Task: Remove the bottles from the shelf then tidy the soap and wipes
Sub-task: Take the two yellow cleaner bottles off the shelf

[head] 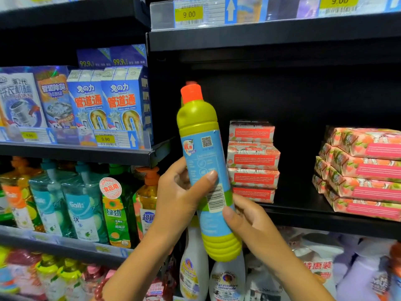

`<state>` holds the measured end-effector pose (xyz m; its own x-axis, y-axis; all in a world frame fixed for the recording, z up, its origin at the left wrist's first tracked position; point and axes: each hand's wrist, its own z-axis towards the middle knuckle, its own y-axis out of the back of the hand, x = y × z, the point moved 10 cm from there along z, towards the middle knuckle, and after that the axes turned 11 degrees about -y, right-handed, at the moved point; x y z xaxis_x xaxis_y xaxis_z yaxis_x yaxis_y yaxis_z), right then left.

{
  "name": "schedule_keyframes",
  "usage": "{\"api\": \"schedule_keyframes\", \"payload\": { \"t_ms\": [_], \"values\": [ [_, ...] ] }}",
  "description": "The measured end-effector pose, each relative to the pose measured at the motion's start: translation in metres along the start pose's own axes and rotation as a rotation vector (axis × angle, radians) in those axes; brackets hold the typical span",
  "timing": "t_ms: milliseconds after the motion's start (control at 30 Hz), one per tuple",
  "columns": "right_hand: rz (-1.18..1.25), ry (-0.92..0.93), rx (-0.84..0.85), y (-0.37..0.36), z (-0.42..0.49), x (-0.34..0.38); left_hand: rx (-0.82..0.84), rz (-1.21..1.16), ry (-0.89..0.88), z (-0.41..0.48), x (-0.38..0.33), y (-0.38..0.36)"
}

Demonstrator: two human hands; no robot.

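A tall yellow-green bottle with an orange cap and a blue label is held upright, slightly tilted, in front of the black shelf. My left hand grips its middle, thumb across the label by the barcode. My right hand grips its lower part from the right. A second orange cap shows just behind the first. On the shelf behind, a stack of pink-patterned soap packs stands in the middle. Another stack of pink packs lies at the right.
Blue boxes line the upper left shelf above price tags. Dish-soap bottles fill the shelf below them. White spray bottles and bagged goods stand under the black shelf. Dark room lies between the two pink stacks.
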<state>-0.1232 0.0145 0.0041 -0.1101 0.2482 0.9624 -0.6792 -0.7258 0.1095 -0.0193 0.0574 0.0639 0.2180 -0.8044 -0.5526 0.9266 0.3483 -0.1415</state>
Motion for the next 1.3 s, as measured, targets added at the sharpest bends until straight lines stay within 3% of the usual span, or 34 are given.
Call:
{"api": "schedule_keyframes", "payload": {
  "t_ms": [133, 333, 500, 600, 700, 867, 1133, 1300],
  "values": [
    [0.119, -0.006, 0.029, -0.003, 0.0, -0.001, 0.043, -0.058, 0.064, -0.001, 0.01, -0.007],
    [-0.077, 0.118, -0.303, 0.021, -0.006, 0.007, 0.142, 0.023, 0.066, 0.004, 0.011, -0.018],
    [-0.088, 0.204, -0.458, 0.046, -0.027, 0.02, 0.24, 0.04, -0.016, 0.009, 0.005, -0.034],
    [-0.043, 0.238, -0.557, 0.075, -0.043, 0.028, 0.25, 0.229, -0.063, 0.008, 0.015, -0.03],
    [-0.06, 0.255, -0.673, 0.109, -0.058, 0.042, 0.257, 0.64, -0.123, 0.001, 0.038, -0.017],
    [-0.178, 0.257, -0.841, 0.154, -0.069, 0.051, 0.458, 1.069, -0.125, -0.014, 0.076, -0.025],
    [-0.495, 0.183, -0.97, 0.163, -0.054, 0.03, 0.512, 1.139, -0.119, -0.014, 0.085, -0.026],
    [-0.519, 0.165, -0.938, 0.158, -0.041, 0.024, 0.514, 1.182, -0.138, -0.016, 0.086, -0.025]
  ]
}}
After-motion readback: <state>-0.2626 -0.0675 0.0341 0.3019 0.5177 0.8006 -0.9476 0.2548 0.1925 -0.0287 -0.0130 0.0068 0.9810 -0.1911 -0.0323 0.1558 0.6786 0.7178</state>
